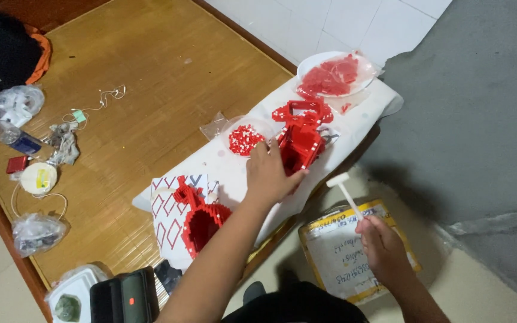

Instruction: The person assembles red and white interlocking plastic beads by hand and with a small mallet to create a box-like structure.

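The right hand (384,248) is closed around the handle of a small white hammer (345,190), held off the wooden platform's front edge above a taped parcel (345,251). The left hand (268,174) clasps a red brick-built model (300,146) on the white cloth (225,161) near that edge. A second red model (201,218) sits nearer the person. Beyond them, a dish of red and white bricks (246,139), then a plate of red pieces (333,75) at the cloth's far end.

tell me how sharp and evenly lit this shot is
Head view: soft even light with no hard glare, faint shadows under the left hand on the red brick model; the right hand and its white tool look slightly blurred, and small bricks in the bowl smear together.
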